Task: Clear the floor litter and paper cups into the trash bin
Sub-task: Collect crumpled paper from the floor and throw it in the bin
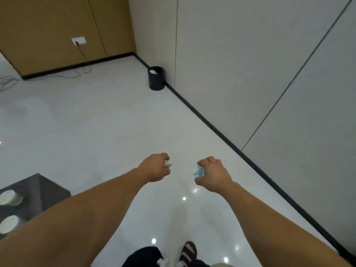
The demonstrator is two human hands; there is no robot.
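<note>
In the lower middle of the frame both arms reach forward over the white floor (96,122). The left hand (156,167) has its fingers (165,157) curled around a small white scrap (168,165); only a tip of it shows. The right hand (214,173), near it, grips a crumpled blue and white paper (198,172) in curled fingers. The black trash bin (156,81) stands at upper centre, well apart from the hands, against the grey wall (231,64), with white paper (154,71) inside. At lower left two paper cups (8,197) stand on a dark tabletop (42,189).
</note>
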